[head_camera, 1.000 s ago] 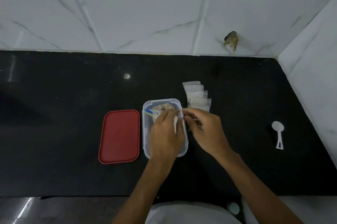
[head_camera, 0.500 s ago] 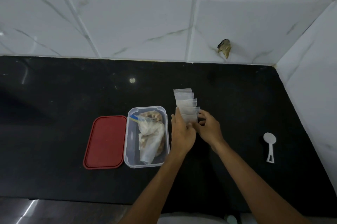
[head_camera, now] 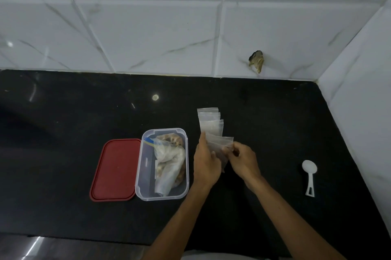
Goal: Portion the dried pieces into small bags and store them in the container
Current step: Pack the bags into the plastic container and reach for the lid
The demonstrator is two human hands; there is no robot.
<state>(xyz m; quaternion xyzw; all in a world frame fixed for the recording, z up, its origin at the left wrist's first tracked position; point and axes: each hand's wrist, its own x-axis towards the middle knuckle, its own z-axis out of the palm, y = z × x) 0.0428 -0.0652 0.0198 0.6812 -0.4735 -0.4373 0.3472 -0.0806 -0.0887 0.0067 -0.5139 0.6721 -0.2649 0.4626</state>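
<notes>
Right hand [head_camera: 243,159] fingertips are curled in, pinching the right edge of a small clear zip bag [head_camera: 220,144]. Left hand [head_camera: 206,160] holds the other edge, fingers running up along it. Just past the fingertips the empty bags [head_camera: 209,122] lie fanned out. Close by on the left is the open clear container [head_camera: 146,175] with a big bag of dried pieces [head_camera: 169,160] inside, and the red lid [head_camera: 115,169] right against its far side. White scoop [head_camera: 309,177] is well off to the right.

Red lid [head_camera: 115,169], black counter [head_camera: 63,132], white spoon [head_camera: 309,173], grey-veined white tiles [head_camera: 148,35]
</notes>
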